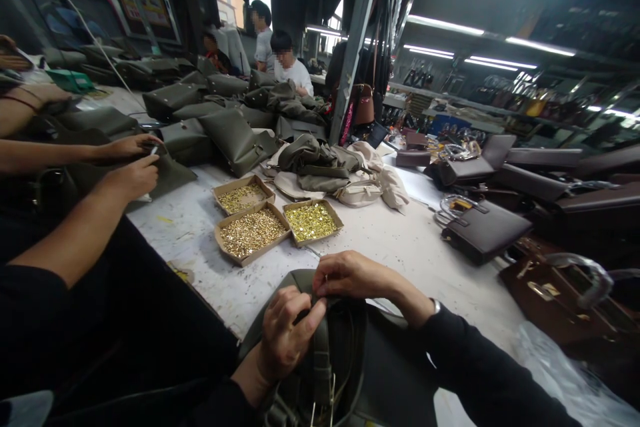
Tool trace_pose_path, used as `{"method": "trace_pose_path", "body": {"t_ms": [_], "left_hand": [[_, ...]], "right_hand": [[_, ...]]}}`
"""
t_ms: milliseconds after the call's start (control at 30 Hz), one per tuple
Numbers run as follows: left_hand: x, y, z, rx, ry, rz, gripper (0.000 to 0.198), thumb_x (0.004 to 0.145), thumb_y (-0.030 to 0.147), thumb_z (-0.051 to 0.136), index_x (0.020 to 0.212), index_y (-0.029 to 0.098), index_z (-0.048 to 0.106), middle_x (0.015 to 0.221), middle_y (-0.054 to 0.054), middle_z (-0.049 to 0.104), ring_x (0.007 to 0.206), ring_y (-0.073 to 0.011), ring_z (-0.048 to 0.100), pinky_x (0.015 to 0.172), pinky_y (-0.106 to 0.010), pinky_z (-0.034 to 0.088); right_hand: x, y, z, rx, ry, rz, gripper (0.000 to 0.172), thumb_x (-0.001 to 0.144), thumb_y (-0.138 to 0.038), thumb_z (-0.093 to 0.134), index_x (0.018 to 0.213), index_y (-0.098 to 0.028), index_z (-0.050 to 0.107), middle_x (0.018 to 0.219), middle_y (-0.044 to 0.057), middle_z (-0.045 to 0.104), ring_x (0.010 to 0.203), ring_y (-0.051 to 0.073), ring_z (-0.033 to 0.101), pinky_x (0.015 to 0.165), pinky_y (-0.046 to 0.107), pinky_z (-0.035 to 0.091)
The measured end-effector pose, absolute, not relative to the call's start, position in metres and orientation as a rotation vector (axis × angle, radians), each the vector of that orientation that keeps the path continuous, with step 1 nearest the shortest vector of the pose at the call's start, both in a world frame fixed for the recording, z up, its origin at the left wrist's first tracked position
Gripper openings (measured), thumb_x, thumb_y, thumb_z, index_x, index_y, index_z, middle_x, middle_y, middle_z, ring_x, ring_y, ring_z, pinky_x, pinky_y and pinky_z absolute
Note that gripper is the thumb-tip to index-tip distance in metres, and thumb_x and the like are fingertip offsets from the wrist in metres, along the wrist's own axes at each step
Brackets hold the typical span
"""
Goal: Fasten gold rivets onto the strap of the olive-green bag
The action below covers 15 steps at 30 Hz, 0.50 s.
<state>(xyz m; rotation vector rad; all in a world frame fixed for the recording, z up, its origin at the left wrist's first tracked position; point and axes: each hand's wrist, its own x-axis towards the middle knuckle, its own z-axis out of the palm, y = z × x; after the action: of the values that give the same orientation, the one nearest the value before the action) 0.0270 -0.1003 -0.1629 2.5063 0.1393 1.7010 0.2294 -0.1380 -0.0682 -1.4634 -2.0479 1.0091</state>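
Observation:
An olive-green leather bag (345, 353) lies at the near edge of the white worktable (400, 240), right in front of me. My left hand (287, 333) grips its upper rim and strap, thumb up. My right hand (353, 275) pinches the same rim from the far side, fingertips close to the left thumb. A small part between the fingers is hidden. Both sleeves are black.
Three cardboard trays of gold hardware (253, 230) sit beyond my hands. Olive bags (235, 137) are piled at the back, brown bags (485, 230) on the right. A co-worker's hands (133, 167) handle a bag at left. Other people sit far behind.

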Motion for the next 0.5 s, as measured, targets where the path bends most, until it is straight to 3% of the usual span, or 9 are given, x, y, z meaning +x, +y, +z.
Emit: {"method": "trace_pose_path", "body": {"t_ms": [167, 267, 367, 500], "left_hand": [[0.0271, -0.0996, -0.1636, 2.475, 0.117, 1.725, 0.022, 0.096, 0.008, 0.054, 0.107, 0.015, 0.071, 0.091, -0.006, 0.061, 0.087, -0.0174, 0.063, 0.082, -0.036, 0.059], [0.0278, -0.0996, -0.1623, 2.456, 0.114, 1.747, 0.022, 0.094, 0.006, 0.055, 0.106, 0.014, 0.072, 0.091, -0.006, 0.06, 0.089, -0.0184, 0.063, 0.08, -0.035, 0.059], [0.0282, -0.1002, -0.1628, 2.464, 0.111, 1.737, 0.023, 0.093, 0.004, 0.055, 0.107, 0.013, 0.072, 0.091, -0.007, 0.059, 0.089, -0.0189, 0.062, 0.08, -0.036, 0.059], [0.0285, -0.1008, -0.165, 2.465, 0.124, 1.717, 0.024, 0.092, 0.003, 0.056, 0.107, 0.012, 0.072, 0.092, -0.007, 0.058, 0.09, -0.0195, 0.061, 0.081, -0.037, 0.059]], "right_hand": [[0.2238, -0.1356, -0.0708, -1.586, -2.108, 0.892, 0.021, 0.09, -0.042, 0.074, 0.09, -0.02, 0.073, 0.08, -0.003, 0.066, 0.073, 0.012, 0.056, 0.066, 0.022, 0.039], [0.2281, -0.1361, -0.0691, -1.462, -2.016, 1.074, 0.024, 0.093, -0.043, 0.07, 0.099, -0.021, 0.075, 0.086, -0.001, 0.068, 0.079, 0.015, 0.061, 0.072, 0.023, 0.044], [0.2312, -0.1374, -0.0686, -1.387, -1.985, 1.137, 0.023, 0.095, -0.039, 0.067, 0.096, -0.019, 0.077, 0.09, 0.001, 0.069, 0.083, 0.016, 0.063, 0.076, 0.024, 0.047], [0.2282, -0.1394, -0.0694, -1.577, -2.053, 0.914, 0.017, 0.088, -0.037, 0.076, 0.091, -0.02, 0.076, 0.083, -0.001, 0.069, 0.076, 0.014, 0.059, 0.069, 0.023, 0.042]]}}
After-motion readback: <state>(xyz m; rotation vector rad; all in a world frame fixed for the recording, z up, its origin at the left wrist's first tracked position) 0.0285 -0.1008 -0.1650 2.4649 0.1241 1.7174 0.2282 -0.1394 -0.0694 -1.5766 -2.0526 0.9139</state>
